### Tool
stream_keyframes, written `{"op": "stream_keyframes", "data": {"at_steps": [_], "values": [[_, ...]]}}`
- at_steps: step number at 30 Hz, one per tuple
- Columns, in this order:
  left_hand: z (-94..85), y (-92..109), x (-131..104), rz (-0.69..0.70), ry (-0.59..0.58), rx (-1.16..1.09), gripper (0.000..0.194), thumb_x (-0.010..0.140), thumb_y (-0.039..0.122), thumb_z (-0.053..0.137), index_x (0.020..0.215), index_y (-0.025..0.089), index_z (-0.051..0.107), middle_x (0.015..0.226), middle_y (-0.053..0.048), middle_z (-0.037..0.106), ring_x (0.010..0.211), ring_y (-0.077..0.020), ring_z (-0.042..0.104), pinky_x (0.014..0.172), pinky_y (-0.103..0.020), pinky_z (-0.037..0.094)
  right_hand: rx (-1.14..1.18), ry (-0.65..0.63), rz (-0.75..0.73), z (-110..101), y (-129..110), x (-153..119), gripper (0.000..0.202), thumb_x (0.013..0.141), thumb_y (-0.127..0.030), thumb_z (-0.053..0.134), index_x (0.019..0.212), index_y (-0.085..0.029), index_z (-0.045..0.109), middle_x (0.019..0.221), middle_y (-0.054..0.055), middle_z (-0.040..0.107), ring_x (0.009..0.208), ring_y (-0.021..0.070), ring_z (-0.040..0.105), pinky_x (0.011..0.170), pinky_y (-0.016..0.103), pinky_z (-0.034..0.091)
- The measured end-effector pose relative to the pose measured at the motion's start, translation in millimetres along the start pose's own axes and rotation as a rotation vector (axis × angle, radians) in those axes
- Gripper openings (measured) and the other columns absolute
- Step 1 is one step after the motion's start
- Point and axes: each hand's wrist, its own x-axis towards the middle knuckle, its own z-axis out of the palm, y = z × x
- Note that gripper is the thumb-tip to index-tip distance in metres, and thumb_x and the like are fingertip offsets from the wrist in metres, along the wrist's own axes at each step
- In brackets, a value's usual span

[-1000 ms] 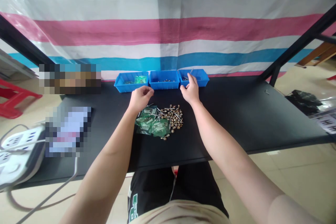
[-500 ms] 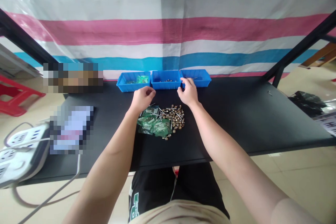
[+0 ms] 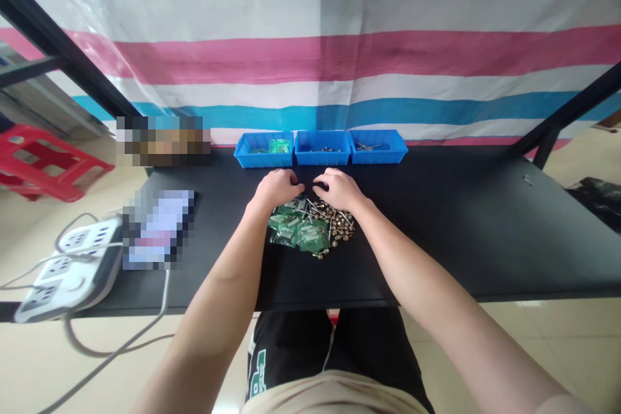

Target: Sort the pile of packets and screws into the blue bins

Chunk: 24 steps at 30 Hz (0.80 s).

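My left hand hovers at the far left edge of a mixed pile, its thumb apart from the curled fingers and nothing visible in it. Facing it, my right hand is over the pile's far side, thumb and fingers spread, also holding nothing I can see. The pile has green-printed clear packets on the left, brass-coloured round-headed pieces on the right and thin silver screws or nails between. Behind stand a left blue bin with a green packet, a middle blue bin with small brass-coloured pieces and a right blue bin with thin metal pieces.
On the black table, a white power strip with cables and a blurred phone-like object lie left. A small metal piece is at far right. Striped sheeting hangs behind; a red stool stands left.
My right hand has come back from the right bin to the pile, towards my left hand. My left hand has moved slightly nearer the pile, its thumb and fingers parting. The view has shifted left.
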Motion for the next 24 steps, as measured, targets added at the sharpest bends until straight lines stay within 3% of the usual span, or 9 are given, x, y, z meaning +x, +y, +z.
{"op": "stream_keyframes", "data": {"at_steps": [9,15,19,24], "values": [[1.2,9,-2,0.057,-0.093,-0.012,0.008,0.069,0.024,0.063,0.072,0.023,0.071,0.076,-0.008,0.071,0.074,-0.0267,0.065,0.069,-0.034,0.046,0.014,0.024,-0.004,3,-3,1,0.021,0.091,-0.030,0.060,0.101,-0.023,0.077,0.091,0.006,0.069,0.086,0.0197,0.062,0.072,0.030,0.044],[-0.1,14,-4,0.076,-0.150,0.018,0.017,0.071,0.018,0.057,0.078,0.021,0.073,0.084,-0.012,0.073,0.082,-0.0321,0.067,0.074,-0.039,0.047,0.018,-0.022,-0.088,1,-5,2,0.030,0.090,-0.034,0.062,0.116,-0.022,0.074,0.096,0.007,0.068,0.091,0.0213,0.060,0.078,0.031,0.044],[0.5,13,-2,0.047,-0.140,-0.025,0.020,0.071,0.014,0.054,0.077,0.020,0.073,0.086,-0.014,0.074,0.086,-0.0342,0.068,0.078,-0.042,0.047,-0.006,-0.063,-0.128,3,-7,2,0.033,0.091,-0.038,0.063,0.119,-0.024,0.073,0.100,0.008,0.067,0.097,0.0234,0.059,0.084,0.034,0.043],[0.8,11,-1,-0.001,-0.122,-0.021,0.025,0.072,0.012,0.054,0.086,0.020,0.074,0.091,-0.014,0.074,0.089,-0.0340,0.068,0.080,-0.041,0.049,0.016,-0.079,-0.104,4,-7,5,0.025,0.091,-0.036,0.064,0.109,-0.026,0.078,0.098,0.007,0.068,0.096,0.0223,0.059,0.084,0.034,0.042]]}}
